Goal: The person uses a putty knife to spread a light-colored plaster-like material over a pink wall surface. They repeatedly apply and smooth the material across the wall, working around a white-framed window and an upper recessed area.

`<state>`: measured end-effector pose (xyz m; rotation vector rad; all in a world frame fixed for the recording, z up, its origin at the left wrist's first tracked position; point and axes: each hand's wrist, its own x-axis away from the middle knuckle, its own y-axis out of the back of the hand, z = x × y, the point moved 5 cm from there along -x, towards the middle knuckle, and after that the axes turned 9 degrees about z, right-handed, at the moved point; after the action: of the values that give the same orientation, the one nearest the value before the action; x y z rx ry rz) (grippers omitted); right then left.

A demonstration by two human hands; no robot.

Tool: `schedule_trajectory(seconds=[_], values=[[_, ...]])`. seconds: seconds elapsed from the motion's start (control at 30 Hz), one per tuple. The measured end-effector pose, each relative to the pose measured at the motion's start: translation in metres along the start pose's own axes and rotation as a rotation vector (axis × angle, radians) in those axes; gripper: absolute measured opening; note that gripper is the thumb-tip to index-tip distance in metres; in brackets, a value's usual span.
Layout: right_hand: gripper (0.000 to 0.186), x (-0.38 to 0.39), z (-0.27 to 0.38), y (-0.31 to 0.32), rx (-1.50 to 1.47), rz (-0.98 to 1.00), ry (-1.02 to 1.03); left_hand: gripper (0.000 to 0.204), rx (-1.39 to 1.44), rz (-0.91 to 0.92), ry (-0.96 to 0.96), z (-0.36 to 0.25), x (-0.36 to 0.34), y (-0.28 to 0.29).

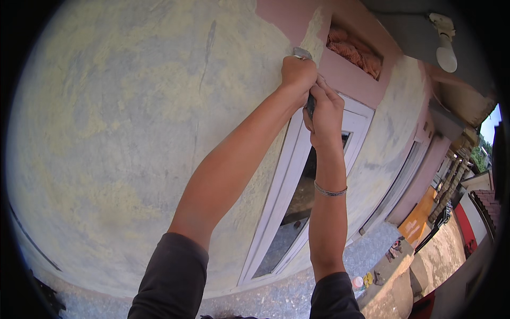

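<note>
Both my arms reach up to a wall [133, 122] with patchy yellow and grey paint. My left hand [299, 74] is closed in a fist around a scraper, whose grey metal blade [302, 52] sticks out above the fist against the wall, near the edge of the pink paint. Just below and to the right, my right hand [328, 114] has its fingers wrapped round a dark handle [311, 104]. Blade and handle appear to belong to the same scraper, though my hands hide the middle of it.
Below my hands is a white-framed window [276, 202]. A vent opening stuffed with orange netting [353, 50] is at upper right, beside a white lamp [446, 53]. An orange board [418, 217] and a ledge with small items [390, 282] lie at lower right.
</note>
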<state>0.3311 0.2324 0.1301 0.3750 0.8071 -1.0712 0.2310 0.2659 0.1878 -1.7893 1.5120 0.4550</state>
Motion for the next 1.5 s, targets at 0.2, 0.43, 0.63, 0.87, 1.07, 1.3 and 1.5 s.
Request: schedule_trajectory(seconds=[0.2,0.43,0.63,0.87,1.07,1.3,1.5], values=[[0.039,-0.001,0.002,-0.003,0.014,0.004,0.008,0.035,0.001,0.021,0.049,0.004,-0.003,0.001],[0.037,0.001,0.002,-0.005,-0.011,0.005,-0.015,0.034,-0.030,-0.004,-0.011,0.004,-0.008,0.001],[0.036,-0.002,0.000,-0.005,-0.024,0.002,0.017,0.031,-0.033,0.039,-0.095,0.007,-0.015,0.000],[0.032,-0.007,0.014,-0.008,-0.029,0.011,0.077,0.019,0.039,-0.019,-0.001,0.002,-0.023,-0.001],[0.030,-0.004,0.003,-0.004,-0.010,-0.021,-0.141,0.023,0.015,-0.030,0.078,0.007,-0.023,-0.002],[0.032,-0.011,0.009,0.000,0.006,0.012,0.032,0.021,-0.010,-0.027,0.056,0.009,-0.030,-0.005],[0.029,-0.022,0.024,-0.002,-0.028,0.099,0.146,0.020,-0.028,-0.028,-0.023,-0.008,-0.033,-0.014]])
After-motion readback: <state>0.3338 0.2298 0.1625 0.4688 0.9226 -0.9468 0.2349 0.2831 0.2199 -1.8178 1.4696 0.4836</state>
